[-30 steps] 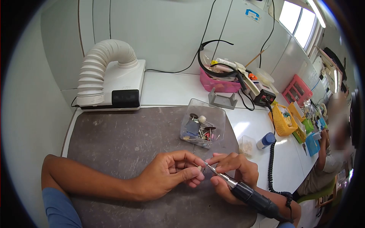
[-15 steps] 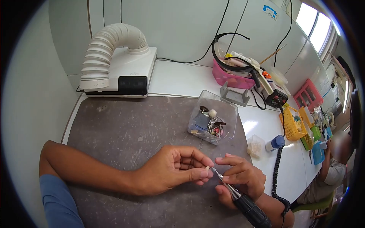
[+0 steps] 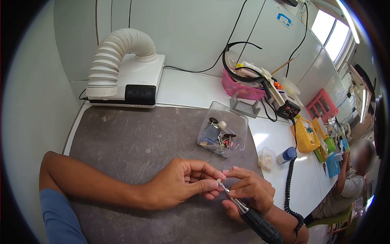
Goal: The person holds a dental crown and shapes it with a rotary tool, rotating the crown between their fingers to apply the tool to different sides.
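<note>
Between the thumb and fingers of my left hand [image 3: 183, 183] is a small pale piece [image 3: 219, 180], too small to make out in detail. My right hand [image 3: 254, 191] is wrapped round a black and silver rotary handpiece [image 3: 260, 225], which slants up to the left. Its tip meets or nearly meets the pale piece; the exact contact is too small to tell. Both hands are over the dark grey mat [image 3: 122, 142]. Beyond them stands a clear plastic box [image 3: 242, 130] holding several rotary bits and discs.
A white unit with a ribbed hose [image 3: 122, 44] stands at the back left. Further right are a pink basket [image 3: 239, 90], grey stand [image 3: 245, 107], control box [image 3: 289, 107], small clear container [image 3: 266, 158], blue-capped bottle [image 3: 287, 155] and yellow basket [image 3: 305, 136]. Another person [image 3: 345, 185] sits at far right.
The view has shifted slightly, so the box, baskets and bottle appear further left. My hands and the handpiece also appear a little further left, with the same grips.
</note>
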A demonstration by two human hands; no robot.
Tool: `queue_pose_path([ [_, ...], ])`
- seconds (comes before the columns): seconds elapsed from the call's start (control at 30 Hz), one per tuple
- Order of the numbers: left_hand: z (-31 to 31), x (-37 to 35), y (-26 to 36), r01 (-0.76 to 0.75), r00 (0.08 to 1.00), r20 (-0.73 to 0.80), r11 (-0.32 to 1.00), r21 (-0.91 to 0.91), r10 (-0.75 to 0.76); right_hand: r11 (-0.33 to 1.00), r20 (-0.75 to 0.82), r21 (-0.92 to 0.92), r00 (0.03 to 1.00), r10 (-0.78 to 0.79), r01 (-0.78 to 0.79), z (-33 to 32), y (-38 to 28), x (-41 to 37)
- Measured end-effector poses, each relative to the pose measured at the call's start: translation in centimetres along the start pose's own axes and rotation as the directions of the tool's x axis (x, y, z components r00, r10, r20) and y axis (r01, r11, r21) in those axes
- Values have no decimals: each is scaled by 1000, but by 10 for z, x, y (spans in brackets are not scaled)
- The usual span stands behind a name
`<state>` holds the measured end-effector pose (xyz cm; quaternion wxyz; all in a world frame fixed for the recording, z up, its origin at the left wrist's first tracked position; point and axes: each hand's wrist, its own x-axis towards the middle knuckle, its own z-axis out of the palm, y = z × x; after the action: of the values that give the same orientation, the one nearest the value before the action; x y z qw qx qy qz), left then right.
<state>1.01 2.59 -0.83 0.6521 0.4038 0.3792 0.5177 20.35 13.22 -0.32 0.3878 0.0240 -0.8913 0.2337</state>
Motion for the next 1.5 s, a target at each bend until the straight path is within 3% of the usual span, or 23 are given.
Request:
queue_pose_path([
  [1.5, 0, 0, -2, -16, 1000, 9, 1000, -5, 16, 1000, -1, 9, 1000, -1, 1, -1, 2, -2],
])
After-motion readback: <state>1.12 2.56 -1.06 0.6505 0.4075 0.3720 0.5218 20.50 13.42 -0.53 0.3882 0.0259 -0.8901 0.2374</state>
